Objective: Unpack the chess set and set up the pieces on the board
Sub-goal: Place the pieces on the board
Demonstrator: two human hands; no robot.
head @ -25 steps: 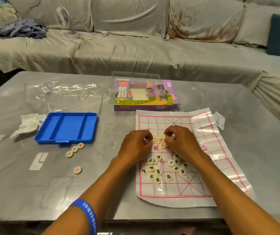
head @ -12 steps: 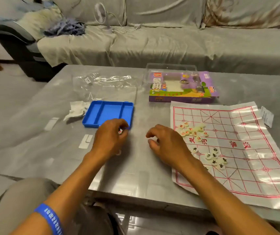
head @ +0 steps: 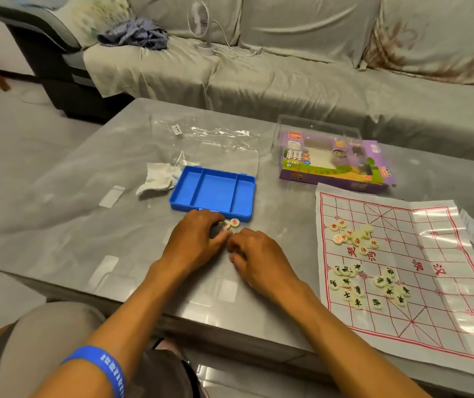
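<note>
While both hands worked on the bench just in front of the tray [head: 213, 190], the left hand [head: 198, 242] curled its fingers over the stray pieces [head: 233, 223], seemingly pinching one; the right hand [head: 254, 254] was curled too, though whether it held anything could not be told. Most pieces lay in loose clusters on the board [head: 431, 282], well apart to the right. Best gather every stray in one sweep and carry them low to the board.

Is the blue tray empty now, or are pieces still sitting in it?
Empty. All three compartments of the blue tray show bare blue floor; the loose red-marked pieces lie on the table just in front of it, by the left hand.
</note>
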